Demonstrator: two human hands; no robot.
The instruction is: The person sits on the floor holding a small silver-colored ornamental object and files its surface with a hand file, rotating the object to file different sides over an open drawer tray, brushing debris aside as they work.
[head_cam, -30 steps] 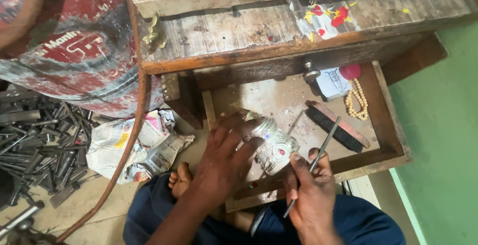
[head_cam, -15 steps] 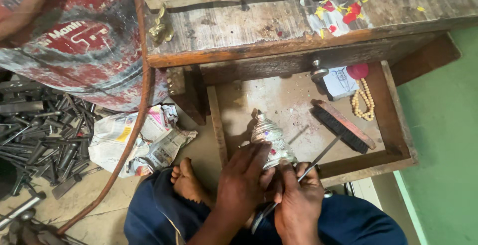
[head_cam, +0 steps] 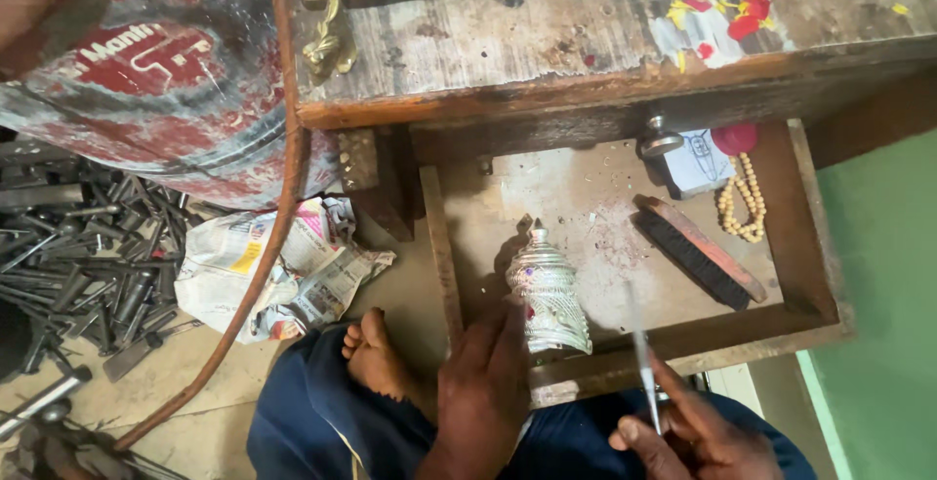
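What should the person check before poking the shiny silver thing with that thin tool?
1. Silver ornament held steady: ok, the left hand grips its base in the wooden drawer.
2. Thin tool gripped: ok, the right hand holds it, tip up.
3. Tool tip touching the ornament: not ok, it is apart.
4. Tip sharp: cannot tell, blurred.
5. Brush out of the way: ok, it lies to the side.
6. Bare foot away from the tool: ok.
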